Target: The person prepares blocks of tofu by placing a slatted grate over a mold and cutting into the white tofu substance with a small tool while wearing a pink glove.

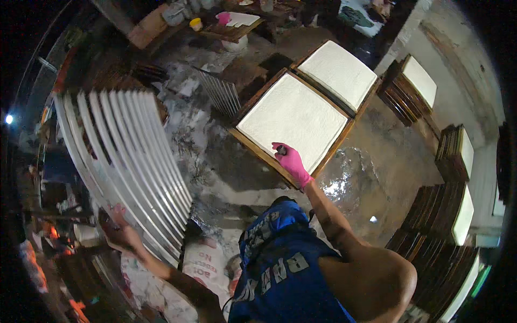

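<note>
At the left, a large silvery slatted metal rack [134, 161] stands tilted, its upper end smeared by motion. My left hand [121, 230] is at its lower left edge and appears to grip it, though blur hides the exact finger placement. My right hand [292, 161], in a pink glove, is closed around a short dark cylindrical object [281, 151], whose kind I cannot make out. That hand is over the near corner of a white, square, slightly rough slab [293, 118] in a wooden frame [258, 148]. A second white slab [339, 72] lies beyond it.
Stacks of dark wooden panels with white faces [436, 212] line the right wall. A smaller slatted rack [219, 92] leans left of the slabs. Printed sacks [204, 262] lie by my legs. The floor [355, 167] is wet. A low table [232, 33] stands at the back.
</note>
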{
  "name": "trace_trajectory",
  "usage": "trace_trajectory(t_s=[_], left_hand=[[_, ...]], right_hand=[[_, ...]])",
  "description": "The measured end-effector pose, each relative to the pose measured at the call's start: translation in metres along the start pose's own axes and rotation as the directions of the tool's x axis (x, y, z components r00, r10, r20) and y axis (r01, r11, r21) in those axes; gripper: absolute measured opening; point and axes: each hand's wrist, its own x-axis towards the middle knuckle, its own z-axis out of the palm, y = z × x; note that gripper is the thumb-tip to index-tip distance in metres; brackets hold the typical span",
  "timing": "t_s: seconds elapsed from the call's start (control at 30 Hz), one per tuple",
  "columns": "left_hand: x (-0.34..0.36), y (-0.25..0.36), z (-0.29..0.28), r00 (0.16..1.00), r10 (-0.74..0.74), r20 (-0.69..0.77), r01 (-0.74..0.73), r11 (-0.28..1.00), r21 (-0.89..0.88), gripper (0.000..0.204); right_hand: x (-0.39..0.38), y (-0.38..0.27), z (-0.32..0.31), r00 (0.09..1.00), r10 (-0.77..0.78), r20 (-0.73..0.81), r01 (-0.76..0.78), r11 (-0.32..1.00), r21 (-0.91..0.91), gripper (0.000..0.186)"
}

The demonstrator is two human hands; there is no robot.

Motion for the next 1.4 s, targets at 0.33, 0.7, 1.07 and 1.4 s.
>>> trace_trajectory(t_s=[0.33,0.7,1.07,1.4], left_hand=[[0.126,0.134,0.081,0.876,0.361,0.321,0.132,0.460,-0.878,0.039],[0.165,0.279,0.418,0.317,0.690,0.650,0.663,0.329,-0.673,0.031],[-0.007,0.149,0.685,0.133,0.744,0.655,0.242,0.617,-0.749,0.057],[-0.079,0.114,0.758,0.117,0.612,0.782,0.016,0.786,-0.617,0.067]], right_hand=[[0.007,-0.049,-0.039,0.979,0.145,-0.143,-0.103,0.959,0.265,0.078],[-0.036,-0.057,-0.128,0.823,0.374,-0.427,-0.197,0.894,0.403,0.037],[-0.005,0.176,-0.075,0.419,0.624,-0.660,-0.380,0.781,0.496,0.016],[0.012,0.233,-0.049,0.249,0.604,-0.757,-0.382,0.780,0.497,0.024]])
